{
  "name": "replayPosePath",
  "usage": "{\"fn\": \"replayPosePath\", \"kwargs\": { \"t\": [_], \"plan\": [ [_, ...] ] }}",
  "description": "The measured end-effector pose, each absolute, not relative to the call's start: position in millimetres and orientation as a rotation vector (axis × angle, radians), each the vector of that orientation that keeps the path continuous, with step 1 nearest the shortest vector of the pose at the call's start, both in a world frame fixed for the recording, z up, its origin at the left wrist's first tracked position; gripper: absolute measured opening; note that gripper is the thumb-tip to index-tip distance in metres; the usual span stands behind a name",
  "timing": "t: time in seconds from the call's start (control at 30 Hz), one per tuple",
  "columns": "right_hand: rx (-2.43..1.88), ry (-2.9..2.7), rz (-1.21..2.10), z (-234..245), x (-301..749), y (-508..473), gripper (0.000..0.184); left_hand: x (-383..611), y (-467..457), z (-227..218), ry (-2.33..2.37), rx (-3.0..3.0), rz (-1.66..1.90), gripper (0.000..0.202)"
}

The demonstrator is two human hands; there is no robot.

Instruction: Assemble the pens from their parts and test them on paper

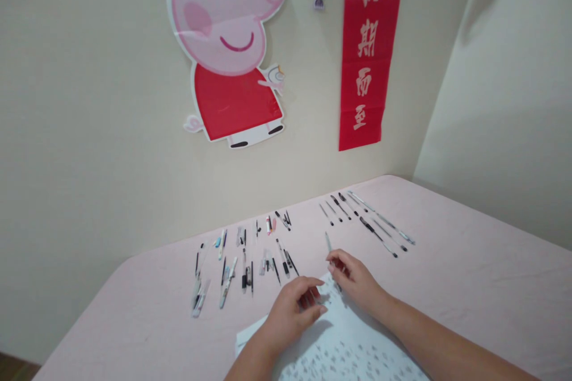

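Observation:
My right hand pinches a thin grey pen whose tip points away from me, over the top corner of a white sheet of paper covered with small marks. Resting on that same paper, my left hand has its fingers curled and pressed down close to the right hand. Whether the left fingers hold anything is hidden.
The paper lies on a pink table set in a wall corner. Several pens and pen parts lie in rows at the left, and several assembled pens lie at the far right. A cartoon pig sticker and a red banner hang on the wall.

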State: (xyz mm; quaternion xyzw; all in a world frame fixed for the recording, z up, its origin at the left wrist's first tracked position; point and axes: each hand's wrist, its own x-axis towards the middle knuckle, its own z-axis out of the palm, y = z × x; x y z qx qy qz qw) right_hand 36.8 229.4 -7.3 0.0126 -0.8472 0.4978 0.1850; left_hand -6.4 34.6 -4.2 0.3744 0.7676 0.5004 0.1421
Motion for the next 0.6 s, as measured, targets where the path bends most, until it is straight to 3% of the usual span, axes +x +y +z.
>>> {"fn": "replayPosePath", "kwargs": {
  "t": [0.13, 0.27, 0.43, 0.6],
  "plan": [
    [-0.034, -2.423, 1.263, -8, 31, 248, 0.033, -6, 36, -4, 2.215, 1.123, 1.449, 0.027],
    [-0.156, -2.642, 0.894, -1, 31, 267, 0.052, -6, 36, -2, 2.228, 1.152, 1.435, 0.023],
    [-0.352, -2.871, 0.297, 10, 35, 282, 0.030, -6, 36, -5, 2.236, 1.112, 1.420, 0.021],
    [-0.475, -2.918, 0.085, 11, 34, 291, 0.026, -6, 36, -8, 2.258, 1.113, 1.388, 0.020]
  ]
}}
